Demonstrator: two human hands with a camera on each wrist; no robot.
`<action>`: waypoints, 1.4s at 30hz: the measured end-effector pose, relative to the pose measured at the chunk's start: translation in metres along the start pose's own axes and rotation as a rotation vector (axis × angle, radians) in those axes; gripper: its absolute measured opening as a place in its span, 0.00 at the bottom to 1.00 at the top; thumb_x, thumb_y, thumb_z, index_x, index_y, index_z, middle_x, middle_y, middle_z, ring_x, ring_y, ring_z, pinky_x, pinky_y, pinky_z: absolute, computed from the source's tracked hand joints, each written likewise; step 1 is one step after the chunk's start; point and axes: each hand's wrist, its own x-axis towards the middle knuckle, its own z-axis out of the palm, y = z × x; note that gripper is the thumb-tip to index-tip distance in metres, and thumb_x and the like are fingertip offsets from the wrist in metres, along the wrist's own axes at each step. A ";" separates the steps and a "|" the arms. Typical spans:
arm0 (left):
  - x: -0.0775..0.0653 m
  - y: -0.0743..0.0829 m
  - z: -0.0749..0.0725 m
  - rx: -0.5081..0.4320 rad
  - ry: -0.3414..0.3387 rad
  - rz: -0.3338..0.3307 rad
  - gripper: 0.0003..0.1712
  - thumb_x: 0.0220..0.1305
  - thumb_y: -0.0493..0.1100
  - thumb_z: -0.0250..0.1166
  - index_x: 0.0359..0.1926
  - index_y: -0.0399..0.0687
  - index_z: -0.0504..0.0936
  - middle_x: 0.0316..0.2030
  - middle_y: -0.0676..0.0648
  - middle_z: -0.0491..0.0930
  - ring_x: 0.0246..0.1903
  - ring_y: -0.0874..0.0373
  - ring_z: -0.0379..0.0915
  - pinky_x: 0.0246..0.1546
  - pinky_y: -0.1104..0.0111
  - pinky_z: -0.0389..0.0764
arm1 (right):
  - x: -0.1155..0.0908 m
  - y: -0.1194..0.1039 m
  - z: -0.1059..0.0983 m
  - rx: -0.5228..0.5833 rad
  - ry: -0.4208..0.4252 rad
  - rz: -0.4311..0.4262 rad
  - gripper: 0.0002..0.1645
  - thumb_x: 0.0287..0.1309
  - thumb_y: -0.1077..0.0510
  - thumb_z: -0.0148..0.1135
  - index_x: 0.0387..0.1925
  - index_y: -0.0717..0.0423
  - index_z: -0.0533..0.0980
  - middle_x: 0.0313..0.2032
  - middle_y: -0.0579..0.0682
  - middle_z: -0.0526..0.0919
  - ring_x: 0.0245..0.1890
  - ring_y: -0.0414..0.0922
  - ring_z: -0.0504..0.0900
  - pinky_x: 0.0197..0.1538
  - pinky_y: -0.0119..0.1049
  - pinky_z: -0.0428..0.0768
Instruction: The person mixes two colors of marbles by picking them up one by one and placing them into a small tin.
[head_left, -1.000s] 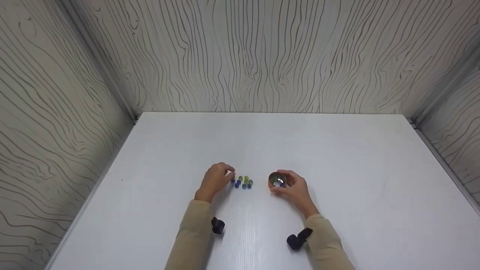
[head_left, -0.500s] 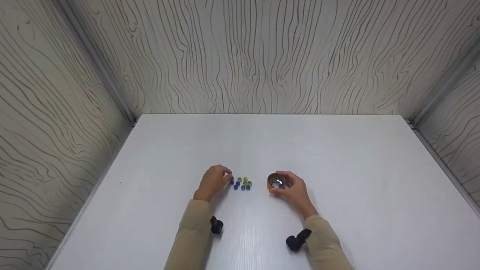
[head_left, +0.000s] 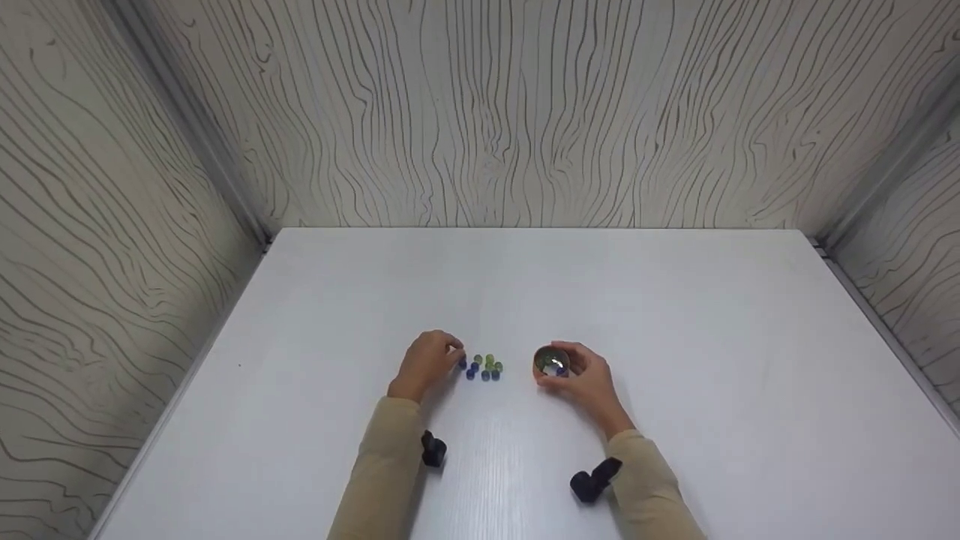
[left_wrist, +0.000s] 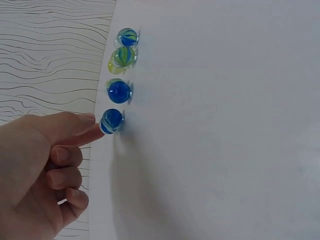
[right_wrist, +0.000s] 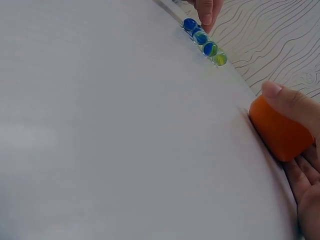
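Note:
My left hand (head_left: pixel 429 364) reaches to the left end of a group of glass marbles (head_left: pixel 486 367), several blue and several yellow-green. In the left wrist view, thumb and index fingertips come together right at the nearest blue marble (left_wrist: pixel 112 120); the other fingers are curled. Whether that marble is pinched or only touched is hidden. My right hand (head_left: pixel 590 375) holds a small orange cup (right_wrist: pixel 281 127) around its side, with the thumb on one side and fingers on the other. Its shiny inside (head_left: pixel 553 363) faces up, and bits of blue and green show in it.
Everything stands on a white table (head_left: pixel 525 285) backed by a wood-grain patterned wall (head_left: pixel 495 112). Similar panels rise at left and right. A black wrist camera (head_left: pixel 433 451) sits on the left sleeve and another black camera (head_left: pixel 592 484) on the right sleeve.
Both hands stay nearly in place. The left fingertips have sunk slightly toward the leftmost blue marble since a second ago. The cup remains in the right hand.

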 end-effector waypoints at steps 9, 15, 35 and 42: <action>-0.002 0.000 0.001 -0.011 0.010 -0.031 0.11 0.64 0.40 0.62 0.43 0.40 0.86 0.42 0.42 0.85 0.42 0.52 0.78 0.49 0.58 0.78 | 0.002 0.003 0.001 -0.014 0.008 -0.005 0.37 0.37 0.61 0.79 0.54 0.60 0.76 0.57 0.60 0.79 0.64 0.55 0.74 0.67 0.44 0.70; -0.002 0.000 0.002 -0.019 0.003 -0.045 0.10 0.64 0.40 0.62 0.42 0.41 0.86 0.43 0.42 0.84 0.42 0.52 0.77 0.49 0.57 0.78 | 0.001 0.003 0.001 -0.012 0.008 -0.005 0.37 0.37 0.60 0.79 0.54 0.60 0.76 0.57 0.60 0.79 0.63 0.56 0.75 0.67 0.45 0.70; -0.002 0.001 0.003 -0.056 0.003 -0.053 0.09 0.65 0.40 0.61 0.40 0.41 0.86 0.44 0.42 0.85 0.50 0.47 0.79 0.55 0.56 0.77 | 0.000 0.002 -0.001 -0.002 0.000 -0.005 0.37 0.39 0.61 0.78 0.55 0.61 0.75 0.58 0.61 0.79 0.64 0.56 0.74 0.68 0.44 0.69; -0.002 0.001 0.002 -0.041 0.007 -0.054 0.09 0.63 0.40 0.62 0.39 0.41 0.85 0.43 0.42 0.85 0.46 0.49 0.78 0.52 0.57 0.77 | -0.001 0.000 -0.001 0.017 -0.007 -0.004 0.37 0.40 0.61 0.77 0.55 0.61 0.75 0.59 0.60 0.78 0.64 0.55 0.74 0.68 0.44 0.69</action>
